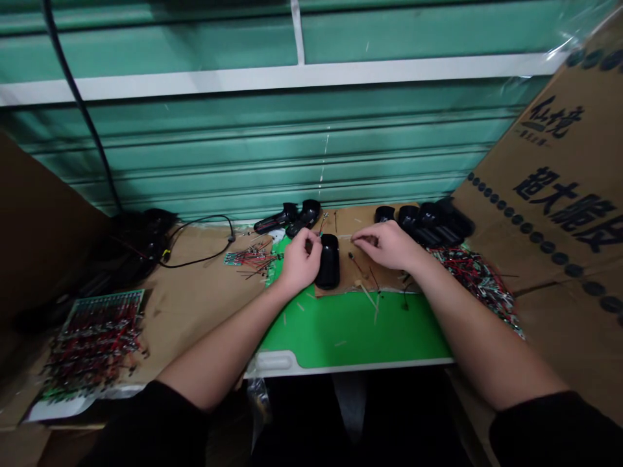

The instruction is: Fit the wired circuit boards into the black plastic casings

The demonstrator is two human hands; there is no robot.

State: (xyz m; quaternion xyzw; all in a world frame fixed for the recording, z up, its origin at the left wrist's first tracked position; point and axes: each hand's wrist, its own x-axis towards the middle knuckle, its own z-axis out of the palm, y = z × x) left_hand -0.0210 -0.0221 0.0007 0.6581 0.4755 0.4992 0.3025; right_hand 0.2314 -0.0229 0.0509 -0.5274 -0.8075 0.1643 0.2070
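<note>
A glossy black plastic housing point(329, 263) lies on a cardboard sheet point(360, 217) in front of me. My left hand point(300, 261) rests against the housing's left side, thumb and forefinger pinched by its upper end. A thin wire shows near those fingertips, but what they grip is too small to tell. To the right of the housing, my right hand point(388, 245) hovers over the cardboard with fingertips pinched together; whatever is between them cannot be made out. Below it lie a small dark connector on a red wire point(354, 261) and thin pale strips point(368, 295).
Wired circuit boards point(97, 337) lie at the left, with a smaller bunch point(248, 257) nearer. A wire pile point(479, 279) sits at right beside black housings point(428, 220). Black parts point(277, 219) stand behind. A cable point(199, 259) loops across the left cardboard. The green board point(335, 337) has a white edge.
</note>
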